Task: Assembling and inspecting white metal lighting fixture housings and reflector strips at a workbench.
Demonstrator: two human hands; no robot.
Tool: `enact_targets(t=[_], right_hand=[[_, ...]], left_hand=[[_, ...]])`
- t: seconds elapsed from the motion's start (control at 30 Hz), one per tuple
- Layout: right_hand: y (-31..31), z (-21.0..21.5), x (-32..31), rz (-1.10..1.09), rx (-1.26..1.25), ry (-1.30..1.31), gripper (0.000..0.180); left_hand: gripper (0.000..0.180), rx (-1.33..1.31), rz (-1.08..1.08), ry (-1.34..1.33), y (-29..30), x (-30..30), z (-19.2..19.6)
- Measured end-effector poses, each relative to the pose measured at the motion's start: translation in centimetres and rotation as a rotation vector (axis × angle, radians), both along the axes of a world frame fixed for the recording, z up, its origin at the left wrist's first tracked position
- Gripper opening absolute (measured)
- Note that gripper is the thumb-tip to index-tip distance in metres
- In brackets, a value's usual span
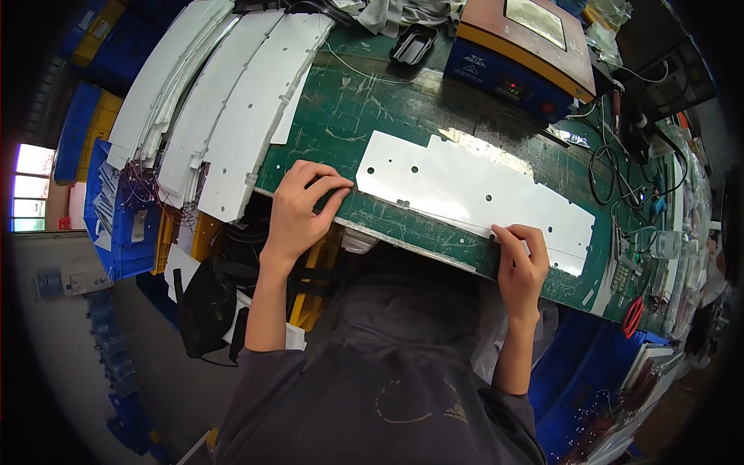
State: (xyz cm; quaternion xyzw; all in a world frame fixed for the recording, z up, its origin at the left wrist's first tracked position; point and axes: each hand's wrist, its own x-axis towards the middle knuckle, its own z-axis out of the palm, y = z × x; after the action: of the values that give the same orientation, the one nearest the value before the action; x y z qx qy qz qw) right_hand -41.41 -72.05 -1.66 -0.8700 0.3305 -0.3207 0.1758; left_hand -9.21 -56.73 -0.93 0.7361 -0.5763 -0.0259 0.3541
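Observation:
A long white panel sheet (457, 182) with small dark holes and notched edges lies on the green work mat, slanting down to the right. My left hand (304, 208) is at its left near corner, thumb and fingertips pinched together on the edge. At the near long edge, right of the middle, my right hand (522, 260) also pinches the sheet's rim, its other fingers curled. Between the two hands a thin line runs along the near edge; whether it is a separate layer I cannot tell.
Stacks of similar white sheets (252, 101) stand at the left on the bench. A blue and orange box-shaped device (515, 66) with a lit display sits at the back, beside a small black tray (414, 44). Cables and red-handled scissors (633, 316) lie at the right.

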Motion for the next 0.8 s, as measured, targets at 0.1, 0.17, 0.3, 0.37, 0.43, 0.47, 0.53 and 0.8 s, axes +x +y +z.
enact_targets(t=[0.1,0.17,0.3,0.37,0.43,0.47,0.53,0.8], right_hand=[[0.0,-0.1,0.0,0.001,-0.018,0.004,0.029],[0.0,-0.1,0.1,-0.001,-0.024,0.004,0.03],[0.0,-0.1,0.1,-0.002,-0.032,0.006,0.031],[0.0,-0.1,0.0,0.0,-0.038,0.009,0.032],[0.0,-0.1,0.0,0.002,-0.041,0.011,0.032],[0.0,-0.2,0.0,0.002,-0.044,0.013,0.033],[0.1,-0.2,0.0,0.0,-0.051,0.017,0.033],[0.2,-0.1,-0.1,0.003,-0.068,0.018,0.034]], left_hand=[[0.021,-0.007,0.019,-0.023,0.1,-0.6,-0.1],[0.019,-0.052,0.048,-0.139,0.3,-1.6,0.0],[0.018,-0.096,0.053,-0.256,1.0,-3.2,-0.1],[0.018,-0.093,0.006,-0.261,1.4,-3.7,-0.3],[0.018,-0.092,-0.016,-0.263,1.5,-3.8,-0.4],[0.017,-0.081,-0.023,-0.263,1.5,-3.8,-0.4],[0.016,-0.06,-0.038,-0.264,1.4,-3.8,-0.4],[0.016,-0.004,-0.073,-0.311,1.7,-3.5,-0.4]])
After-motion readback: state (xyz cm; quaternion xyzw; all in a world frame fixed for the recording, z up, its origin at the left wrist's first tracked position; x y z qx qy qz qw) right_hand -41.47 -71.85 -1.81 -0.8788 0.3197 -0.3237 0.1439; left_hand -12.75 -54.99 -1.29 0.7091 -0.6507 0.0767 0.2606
